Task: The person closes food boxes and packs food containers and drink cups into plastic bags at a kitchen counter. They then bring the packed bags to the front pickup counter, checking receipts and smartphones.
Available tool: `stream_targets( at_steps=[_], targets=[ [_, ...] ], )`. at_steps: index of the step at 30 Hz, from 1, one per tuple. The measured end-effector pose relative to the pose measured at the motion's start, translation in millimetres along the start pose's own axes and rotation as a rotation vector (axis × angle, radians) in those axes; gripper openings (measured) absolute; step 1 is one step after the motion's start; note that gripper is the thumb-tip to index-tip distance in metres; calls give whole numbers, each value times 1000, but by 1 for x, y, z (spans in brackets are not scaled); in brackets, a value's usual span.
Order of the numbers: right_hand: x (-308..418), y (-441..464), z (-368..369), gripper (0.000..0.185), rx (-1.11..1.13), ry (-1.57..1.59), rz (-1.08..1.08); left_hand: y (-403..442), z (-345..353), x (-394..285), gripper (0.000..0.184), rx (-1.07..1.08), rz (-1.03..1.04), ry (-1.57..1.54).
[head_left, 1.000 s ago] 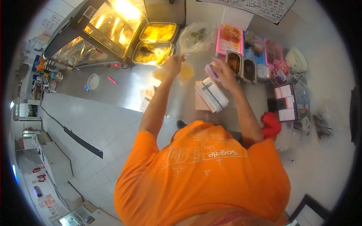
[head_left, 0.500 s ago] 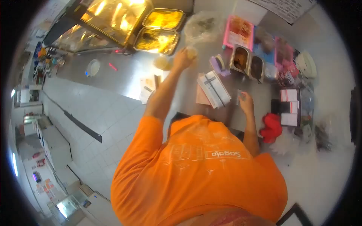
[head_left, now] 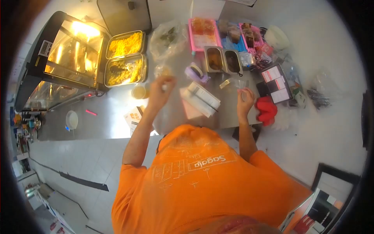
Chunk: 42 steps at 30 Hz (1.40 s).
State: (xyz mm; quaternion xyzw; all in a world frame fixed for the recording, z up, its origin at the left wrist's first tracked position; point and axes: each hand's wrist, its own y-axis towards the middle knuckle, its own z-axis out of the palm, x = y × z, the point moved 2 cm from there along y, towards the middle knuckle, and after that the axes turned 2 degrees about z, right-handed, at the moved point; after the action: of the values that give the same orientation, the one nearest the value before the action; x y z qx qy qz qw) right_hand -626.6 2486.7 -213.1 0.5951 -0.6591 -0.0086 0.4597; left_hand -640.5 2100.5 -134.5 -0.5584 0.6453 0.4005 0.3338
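Observation:
My left hand (head_left: 163,90) is over the steel counter with its fingers curled round something small and whitish that I cannot make out. Just beyond it lies a clear bag (head_left: 162,71) with something yellowish inside; to its left stands a container of yellow liquid (head_left: 138,92). At the right, my right hand (head_left: 245,98) pinches a small piece of clear plastic (head_left: 240,83). A small gold packet (head_left: 224,83) lies left of that hand. Between my hands are a purple tape dispenser (head_left: 197,73) and a white paper stack (head_left: 203,97) on pink paper (head_left: 189,108).
Two trays of yellow food (head_left: 125,43) stand beside a lit glass warmer (head_left: 74,58). Behind are a large clear bag (head_left: 167,39), a pink basket (head_left: 204,33) and metal containers (head_left: 214,59). A tablet (head_left: 276,84) and red cloth (head_left: 266,110) lie right; printed cards (head_left: 134,116) lie left.
The camera view has shifted. My right hand left the tape dispenser and moved right to the clear plastic. My left hand has drawn back toward me from the yellow-filled bag.

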Motion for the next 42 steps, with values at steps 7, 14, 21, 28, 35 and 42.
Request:
stream_targets(
  at_steps=[7, 14, 21, 28, 35, 42],
  targets=[
    [174, 17, -4, 18, 128, 273, -72, -1, 23, -100, 24, 48, 348, -103],
    [252, 8, -36, 29, 126, 273, -100, -15, -13, -76, 19, 217, 227, -301],
    [215, 5, -5, 35, 983, 818, 225, -42, -33, -57, 15, 502, 38, -155],
    [240, 10, -10, 24, 230, 177, -463, -75, -5, -19, 12, 67, -162, -460],
    [224, -14, -2, 23, 961, 560, 50, -84, 21, -36, 15, 139, 39, -203],
    [199, 7, -24, 17, 895, 454, -293, -64, 23, -31, 17, 44, 82, -233]
  ],
)
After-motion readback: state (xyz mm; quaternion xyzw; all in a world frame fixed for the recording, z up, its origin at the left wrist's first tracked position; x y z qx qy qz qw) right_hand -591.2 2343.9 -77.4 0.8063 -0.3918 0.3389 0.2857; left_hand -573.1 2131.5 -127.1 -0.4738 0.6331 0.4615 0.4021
